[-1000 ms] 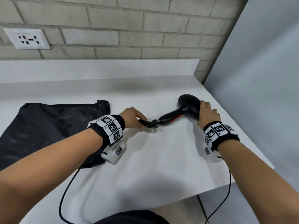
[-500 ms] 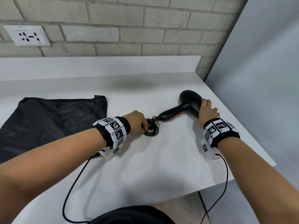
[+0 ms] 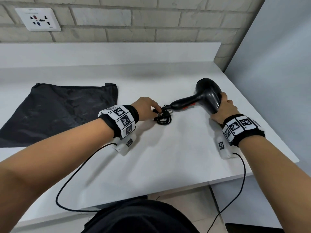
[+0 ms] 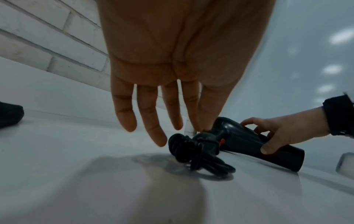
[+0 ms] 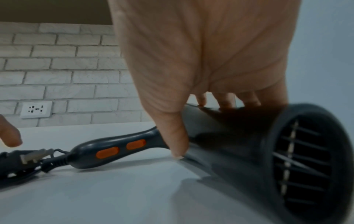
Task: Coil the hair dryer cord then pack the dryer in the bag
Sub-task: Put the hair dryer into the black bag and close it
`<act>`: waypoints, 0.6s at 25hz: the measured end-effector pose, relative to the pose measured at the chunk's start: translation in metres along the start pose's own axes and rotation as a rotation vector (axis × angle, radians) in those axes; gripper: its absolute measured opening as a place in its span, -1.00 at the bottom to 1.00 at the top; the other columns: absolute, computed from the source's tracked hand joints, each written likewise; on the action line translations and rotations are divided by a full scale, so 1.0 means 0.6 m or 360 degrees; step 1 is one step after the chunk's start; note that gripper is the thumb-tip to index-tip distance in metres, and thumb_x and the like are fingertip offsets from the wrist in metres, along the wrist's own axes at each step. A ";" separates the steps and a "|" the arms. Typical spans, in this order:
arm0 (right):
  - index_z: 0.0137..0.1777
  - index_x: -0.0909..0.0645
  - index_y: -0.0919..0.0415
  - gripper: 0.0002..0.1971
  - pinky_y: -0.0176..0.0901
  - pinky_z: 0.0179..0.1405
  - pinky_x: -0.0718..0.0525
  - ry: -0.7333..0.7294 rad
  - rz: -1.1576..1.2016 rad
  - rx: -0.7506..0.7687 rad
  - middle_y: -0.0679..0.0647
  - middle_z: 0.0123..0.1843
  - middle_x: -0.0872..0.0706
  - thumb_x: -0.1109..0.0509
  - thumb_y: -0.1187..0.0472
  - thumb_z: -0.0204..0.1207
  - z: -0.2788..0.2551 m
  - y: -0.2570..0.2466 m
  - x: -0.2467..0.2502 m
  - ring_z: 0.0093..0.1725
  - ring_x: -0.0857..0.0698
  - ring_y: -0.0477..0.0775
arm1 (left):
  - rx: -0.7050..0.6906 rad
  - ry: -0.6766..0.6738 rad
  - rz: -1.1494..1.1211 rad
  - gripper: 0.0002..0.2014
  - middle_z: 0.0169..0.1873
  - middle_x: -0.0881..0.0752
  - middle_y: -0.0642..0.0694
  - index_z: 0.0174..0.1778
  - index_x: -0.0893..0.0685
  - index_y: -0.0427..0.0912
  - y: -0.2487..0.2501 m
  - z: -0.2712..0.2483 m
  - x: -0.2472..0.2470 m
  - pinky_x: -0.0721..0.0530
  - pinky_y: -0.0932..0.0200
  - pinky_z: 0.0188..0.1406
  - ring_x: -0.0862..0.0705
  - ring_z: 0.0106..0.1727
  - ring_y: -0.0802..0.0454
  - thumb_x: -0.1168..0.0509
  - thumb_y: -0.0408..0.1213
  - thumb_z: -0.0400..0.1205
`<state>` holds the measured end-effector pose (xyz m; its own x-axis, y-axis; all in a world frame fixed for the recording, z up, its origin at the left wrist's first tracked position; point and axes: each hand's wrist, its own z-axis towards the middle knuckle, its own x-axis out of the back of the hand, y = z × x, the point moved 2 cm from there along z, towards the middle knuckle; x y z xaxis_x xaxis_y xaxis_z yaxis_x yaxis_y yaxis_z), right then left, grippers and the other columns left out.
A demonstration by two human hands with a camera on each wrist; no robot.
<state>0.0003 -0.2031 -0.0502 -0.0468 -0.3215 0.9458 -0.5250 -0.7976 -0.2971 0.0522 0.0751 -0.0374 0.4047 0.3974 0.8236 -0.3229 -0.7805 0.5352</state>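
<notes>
Hair dryer (image 3: 207, 96): smooth black plastic w/ a slight sheen, orange switches (image 5: 120, 148) matt. Cord (image 3: 162, 119): black rubbery coil; plug (image 5: 36, 156) prongs dull metal. Bag (image 3: 55, 111): thin matt black cloth (creased, faintly scuffed). Counter (image 3: 168, 165): smooth white, satin. Wall (image 3: 151, 17): rough whitish brick.

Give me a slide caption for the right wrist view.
Right hand grips hair dryer barrel, coiled cord beside it.

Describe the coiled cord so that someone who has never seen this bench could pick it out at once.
On the white countertop, right of the flat black bag, lies the black hair dryer gripped by the right hand. The coiled cord sits at its handle's end, under the left hand: a small bundle of black loops with a metal-pronged plug on top.
</notes>
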 end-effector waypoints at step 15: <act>0.34 -0.44 0.13 -0.59 -0.03 0.24 -0.48 -0.0356 0.0022 0.1135 0.17 0.39 -0.41 -0.32 0.12 0.49 -0.165 -0.420 -0.080 0.34 -0.47 0.19 | 0.0313 -0.0139 0.0440 -0.64 0.26 -0.66 -0.02 0.33 -0.60 -0.07 -0.158 -0.154 0.173 -0.47 0.13 0.36 -0.58 0.31 -0.01 -0.22 -0.11 0.62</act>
<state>0.0507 0.0638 -0.0076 0.1644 -0.3692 0.9147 0.1568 -0.9057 -0.3938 0.0458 0.2346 0.0147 0.3991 0.1219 0.9088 -0.2630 -0.9343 0.2408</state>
